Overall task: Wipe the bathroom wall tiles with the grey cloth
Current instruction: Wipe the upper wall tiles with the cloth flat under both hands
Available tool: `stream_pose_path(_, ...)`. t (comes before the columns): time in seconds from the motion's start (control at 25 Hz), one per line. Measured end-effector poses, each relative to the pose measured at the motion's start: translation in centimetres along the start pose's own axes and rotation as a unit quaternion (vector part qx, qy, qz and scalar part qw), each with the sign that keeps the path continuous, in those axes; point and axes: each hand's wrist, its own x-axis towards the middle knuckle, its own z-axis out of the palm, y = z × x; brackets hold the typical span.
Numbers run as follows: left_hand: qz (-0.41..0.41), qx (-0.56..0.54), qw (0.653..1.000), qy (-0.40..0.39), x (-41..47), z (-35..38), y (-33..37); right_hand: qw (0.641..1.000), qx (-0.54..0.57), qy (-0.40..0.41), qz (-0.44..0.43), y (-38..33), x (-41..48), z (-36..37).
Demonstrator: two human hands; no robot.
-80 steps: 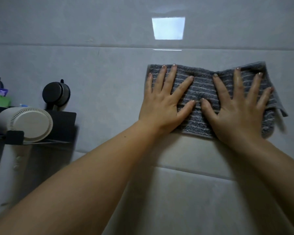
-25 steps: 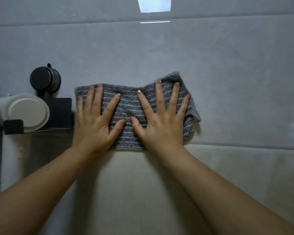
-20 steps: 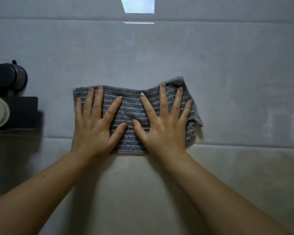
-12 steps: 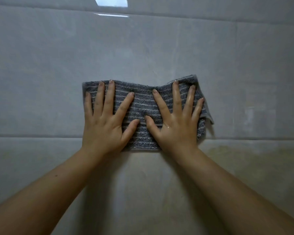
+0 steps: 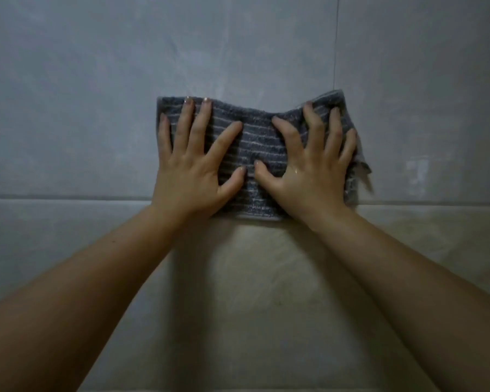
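Observation:
A grey cloth with thin pale stripes (image 5: pixel 256 137) lies flat against the grey wall tiles (image 5: pixel 82 108). My left hand (image 5: pixel 194 162) presses on its left half with fingers spread and straight. My right hand (image 5: pixel 311 165) presses on its right half, fingers spread and slightly bent. The two thumbs nearly meet at the cloth's middle. The cloth's lower edge sits just below a horizontal grout line, and its right corner hangs loose past my right hand.
A vertical grout line (image 5: pixel 335 43) runs down to the cloth's upper right corner. A horizontal grout line (image 5: pixel 54 198) crosses the wall at wrist height. The tile below (image 5: pixel 266 292) looks paler and brownish. A faint pale reflection (image 5: pixel 417 172) shows at the right.
Both hands have slid the cloth to the right along the wall. The black holder and white round thing at the left have left the view, as has the bright reflection above.

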Motion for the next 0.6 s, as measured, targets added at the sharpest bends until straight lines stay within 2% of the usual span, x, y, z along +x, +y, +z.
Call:
stream_pose_path(0.08,-0.058,-0.064,0.996,-0.012,0.9,-0.6,0.9,0.999,0.017,0.001,0.029,-0.3,0.4,0.0)
stream_pose_path(0.16,-0.088,-0.056,0.995,-0.008,0.0,-0.2,1.9,0.999,-0.004,0.010,0.039,-0.5,-1.6,0.6)
stream_pose_path(0.28,-0.041,0.017,0.999,0.005,-4.1,1.3,2.1,0.999,-0.035,-0.002,0.041,-1.2,-5.9,1.5)
stream_pose_path(0.6,0.025,0.011,1.000,0.002,-12.6,2.1,1.9,0.997,-0.050,-0.054,0.033,-3.4,-14.6,1.5)
